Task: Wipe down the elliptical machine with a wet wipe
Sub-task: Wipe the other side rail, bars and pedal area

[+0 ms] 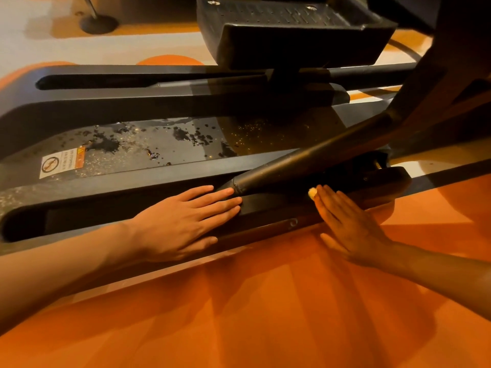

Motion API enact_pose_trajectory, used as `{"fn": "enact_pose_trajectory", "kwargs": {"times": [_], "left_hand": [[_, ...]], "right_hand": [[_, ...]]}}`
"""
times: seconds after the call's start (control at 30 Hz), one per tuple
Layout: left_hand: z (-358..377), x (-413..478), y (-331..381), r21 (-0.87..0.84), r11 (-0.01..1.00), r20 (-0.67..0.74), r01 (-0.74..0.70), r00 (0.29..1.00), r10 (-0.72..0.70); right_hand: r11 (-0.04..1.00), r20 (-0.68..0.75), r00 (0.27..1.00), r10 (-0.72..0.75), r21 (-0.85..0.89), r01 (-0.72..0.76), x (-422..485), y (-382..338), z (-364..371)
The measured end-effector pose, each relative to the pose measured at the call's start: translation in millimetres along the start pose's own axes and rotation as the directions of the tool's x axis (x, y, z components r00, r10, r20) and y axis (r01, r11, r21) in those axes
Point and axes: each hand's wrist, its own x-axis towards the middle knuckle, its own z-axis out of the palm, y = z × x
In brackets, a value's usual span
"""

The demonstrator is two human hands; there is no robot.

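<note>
Down at the base of the elliptical machine (186, 102), mid-job at a guess. Shows wet blotches and dust specks across the centre deck (159, 144), so likely needs another pass. No telling whether the pedal (292, 30) at the far edge is wiped. Working the near rail (265, 208), right end. Bracing with left hand (180, 221), flat on the rail's middle, fingers straight. Pressing the wet wipe (312, 192) under right hand (348, 224), fingers straight and together, with only a small pale corner showing at the fingertips.

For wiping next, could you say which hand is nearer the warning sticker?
Left. The left hand lies below-right of the warning sticker; the right hand is farther right.
</note>
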Motion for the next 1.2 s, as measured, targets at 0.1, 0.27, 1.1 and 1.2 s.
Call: {"fn": "enact_pose_trajectory", "kwargs": {"times": [0.1,0.27,1.1,1.2], "left_hand": [[0.9,-0.3,-0.2,-0.011,1.0,-0.003,0.002,1.0,-0.002],[1.7,0.7,-0.3,-0.019,1.0,-0.005,0.003,1.0,-0.003],[4.3,1.3,-1.2,-0.011,1.0,-0.019,0.008,1.0,-0.008],[4.4,1.2,-1.2,-0.01,1.0,-0.015,0.01,1.0,-0.01]], "right_hand": [[0.997,-0.024,0.997,0.078,0.013,-0.078,7.4,-27.6,9.3],[0.992,-0.085,0.988,-0.125,-0.001,0.126,52.6,-97.1,7.8],[0.994,-0.04,0.993,-0.11,0.0,0.11,30.5,-69.2,9.2],[0.968,-0.06,0.969,-0.24,-0.089,0.235,32.4,-66.9,13.5]]}}
